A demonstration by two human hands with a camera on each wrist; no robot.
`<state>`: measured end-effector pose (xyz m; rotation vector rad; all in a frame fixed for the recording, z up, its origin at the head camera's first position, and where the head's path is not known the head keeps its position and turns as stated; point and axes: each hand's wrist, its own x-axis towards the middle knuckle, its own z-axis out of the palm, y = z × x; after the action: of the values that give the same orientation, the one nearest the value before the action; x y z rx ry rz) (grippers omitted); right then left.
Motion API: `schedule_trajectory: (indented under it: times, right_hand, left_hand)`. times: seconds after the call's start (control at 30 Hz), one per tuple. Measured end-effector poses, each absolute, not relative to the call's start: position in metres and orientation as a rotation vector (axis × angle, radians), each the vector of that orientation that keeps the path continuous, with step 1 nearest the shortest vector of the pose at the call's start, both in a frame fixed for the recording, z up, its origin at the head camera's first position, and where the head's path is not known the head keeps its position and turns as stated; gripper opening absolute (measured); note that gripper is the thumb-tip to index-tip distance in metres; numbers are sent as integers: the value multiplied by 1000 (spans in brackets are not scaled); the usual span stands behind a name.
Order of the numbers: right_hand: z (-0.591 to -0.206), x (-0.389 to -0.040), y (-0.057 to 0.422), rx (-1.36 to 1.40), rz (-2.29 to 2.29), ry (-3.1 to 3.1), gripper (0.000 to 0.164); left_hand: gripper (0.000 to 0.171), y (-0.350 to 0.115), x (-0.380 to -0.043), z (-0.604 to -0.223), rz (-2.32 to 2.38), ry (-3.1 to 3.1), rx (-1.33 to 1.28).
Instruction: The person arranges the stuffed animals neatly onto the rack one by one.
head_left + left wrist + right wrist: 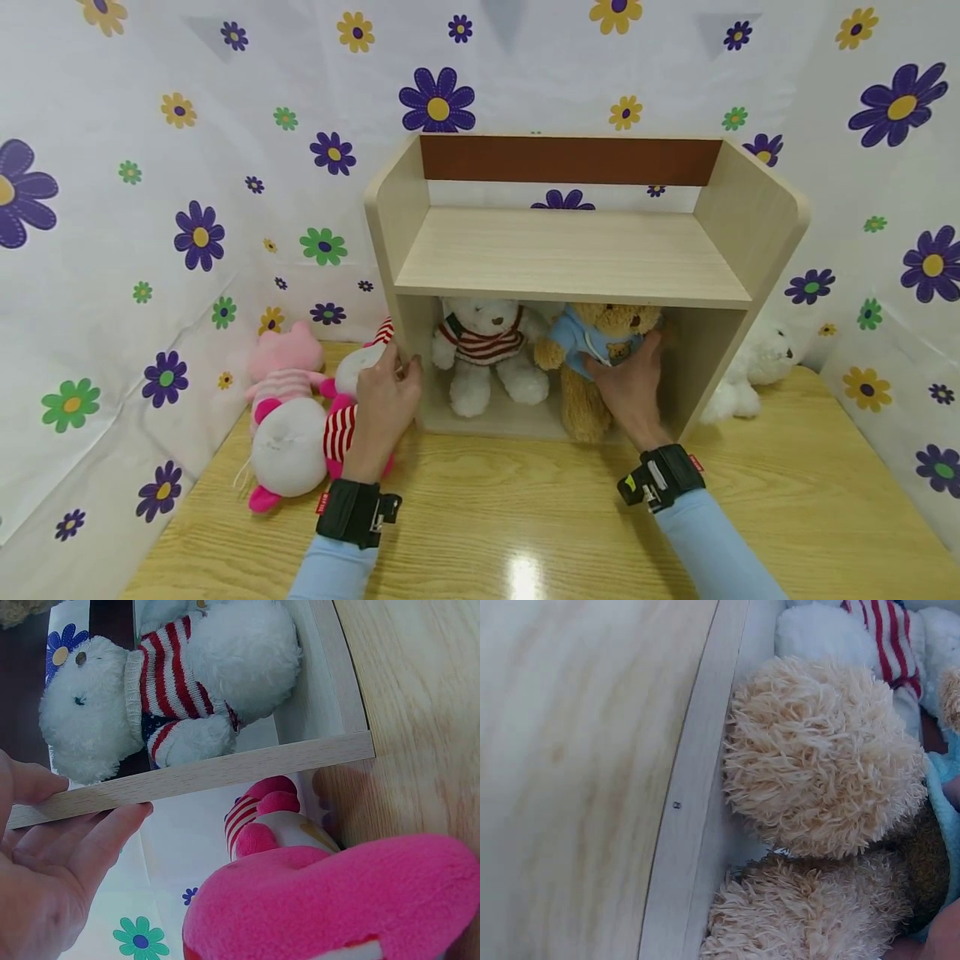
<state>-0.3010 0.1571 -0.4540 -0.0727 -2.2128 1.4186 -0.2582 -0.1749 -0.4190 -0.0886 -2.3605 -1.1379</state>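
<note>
A pale wooden shelf (570, 250) stands on the table. My left hand (388, 404) grips the front edge of its left side panel, thumb inside and fingers outside in the left wrist view. In the lower compartment, my right hand (632, 387) holds a brown teddy bear (585, 400) in a light blue top around its body. The bear's fuzzy feet (821, 761) fill much of the right wrist view. To its left sits a white teddy bear (487, 350) in a red-and-white striped sweater. The shelf board hides the tops of both bears' heads.
Left of the shelf lie a pink plush (288, 358) and pink-and-white plush toys (288, 450) with striped parts. A white plush (753, 367) sits behind the right panel. A flower-print cloth (225, 158) hangs behind the wooden table (465, 517).
</note>
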Motion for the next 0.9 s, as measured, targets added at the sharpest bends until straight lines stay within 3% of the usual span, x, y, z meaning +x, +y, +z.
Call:
schedule_trajectory:
  times: [0.4, 0.7, 0.9]
  right_hand:
    - [-458, -328, 148, -173, 1416, -2221, 106]
    - [-459, -332, 136, -189, 1372, -2241, 118]
    - [-459, -333, 123, -161, 1328, -2290, 115]
  left_hand:
    - [33, -176, -258, -420, -1140, -2355, -118]
    - [30, -176, -259, -420, -1105, -2347, -103]
    - [34, -175, -258, -421, -1133, -2368, -92]
